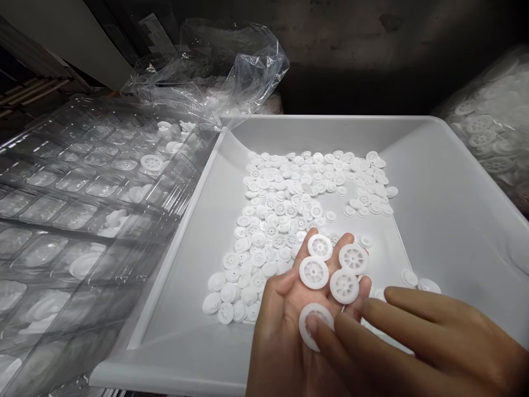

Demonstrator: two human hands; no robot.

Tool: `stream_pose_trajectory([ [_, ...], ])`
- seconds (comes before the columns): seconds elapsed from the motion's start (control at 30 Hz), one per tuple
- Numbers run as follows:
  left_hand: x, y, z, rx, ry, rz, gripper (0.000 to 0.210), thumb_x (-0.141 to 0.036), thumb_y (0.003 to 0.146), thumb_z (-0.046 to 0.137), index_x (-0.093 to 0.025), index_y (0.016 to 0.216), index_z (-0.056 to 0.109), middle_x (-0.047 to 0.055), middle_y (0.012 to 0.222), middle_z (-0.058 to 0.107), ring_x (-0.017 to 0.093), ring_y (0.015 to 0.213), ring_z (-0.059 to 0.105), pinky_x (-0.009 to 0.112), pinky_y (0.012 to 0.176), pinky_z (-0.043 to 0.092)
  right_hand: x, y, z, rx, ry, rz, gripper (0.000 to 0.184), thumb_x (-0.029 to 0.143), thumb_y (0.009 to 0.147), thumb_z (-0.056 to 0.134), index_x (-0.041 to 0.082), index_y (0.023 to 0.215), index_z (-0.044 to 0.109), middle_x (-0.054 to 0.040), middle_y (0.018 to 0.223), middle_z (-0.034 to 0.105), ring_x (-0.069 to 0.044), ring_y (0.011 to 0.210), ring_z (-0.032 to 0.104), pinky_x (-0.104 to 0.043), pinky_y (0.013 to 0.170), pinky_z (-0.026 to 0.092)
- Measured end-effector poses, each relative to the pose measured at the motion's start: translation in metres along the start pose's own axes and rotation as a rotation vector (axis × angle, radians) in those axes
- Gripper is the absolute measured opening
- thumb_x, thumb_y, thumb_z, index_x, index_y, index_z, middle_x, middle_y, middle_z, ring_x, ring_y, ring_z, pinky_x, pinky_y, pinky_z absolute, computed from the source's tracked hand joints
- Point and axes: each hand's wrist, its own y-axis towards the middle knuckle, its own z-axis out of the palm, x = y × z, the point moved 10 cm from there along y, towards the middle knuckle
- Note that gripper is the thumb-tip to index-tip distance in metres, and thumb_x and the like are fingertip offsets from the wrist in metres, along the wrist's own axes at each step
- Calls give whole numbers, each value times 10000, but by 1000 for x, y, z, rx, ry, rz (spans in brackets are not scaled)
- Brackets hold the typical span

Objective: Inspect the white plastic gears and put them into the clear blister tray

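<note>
My left hand is palm up over the grey bin, its fingers slightly curled, with several white spoked plastic wheels lying on the palm and fingers. Two wheels are along the index finger side and two more by the other fingers. Lower on the palm lies another white wheel, partly covered by the fingers of my right hand. A fingertip of that hand rests on this wheel, with the neighbouring finger at its edge; the other fingers are stretched out to the left.
Below my hands, the grey bin holds a spread of loose white wheels. At the left stand clear plastic trays with compartments, some with white wheels. A clear plastic bag lies behind, and another bag of wheels is at right.
</note>
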Motion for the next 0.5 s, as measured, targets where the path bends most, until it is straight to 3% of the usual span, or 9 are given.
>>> stream_pose_trajectory([
  [0.1, -4, -2, 0, 9, -4, 39, 665, -349, 1077, 447, -202, 1711, 312, 110, 1438, 750, 255, 1508, 567, 407, 1277, 429, -3, -3, -1, 14, -64, 16, 192, 177, 1084, 621, 130, 1256, 692, 30, 833, 620, -93, 717, 568, -269, 591, 484],
  [0.17, -4, -2, 1, 52, -35, 29, 645, -336, 1074, 432, -190, 1695, 338, 119, 1451, 741, 260, 1511, 563, 418, 1291, 408, -5, -7, 1, 64, -88, 14, 200, 252, 1120, 585, 155, 1260, 689, 23, 844, 602, -106, 734, 551, -278, 598, 482],
  [0.3, -3, 1, 0, 150, -92, -24, 650, -317, 1062, 454, -204, 1691, 336, 123, 1547, 675, 274, 1565, 491, 420, 1298, 398, 0, -9, 1, 95, -105, -65, 257, 31, 1060, 461, 131, 1081, 697, -48, 1041, 663, -176, 889, 605, -370, 719, 527],
  [0.4, -5, 2, 0, 193, -100, -26, 694, -266, 1051, 487, -213, 1711, 278, 119, 1580, 649, 278, 1587, 457, 415, 1308, 385, 2, -10, 0, 112, -141, -109, 255, 22, 1047, 470, 126, 1123, 690, -63, 1145, 662, -186, 958, 629, -379, 749, 533],
  [0.5, -4, 0, 1, 214, -108, -65, 841, -178, 1006, 532, -227, 1745, 133, 96, 1596, 639, 243, 1583, 465, 378, 1306, 382, 3, -13, 1, 125, -173, -121, 231, 82, 1072, 485, 145, 1120, 702, -60, 1118, 679, -191, 941, 635, -367, 720, 537],
])
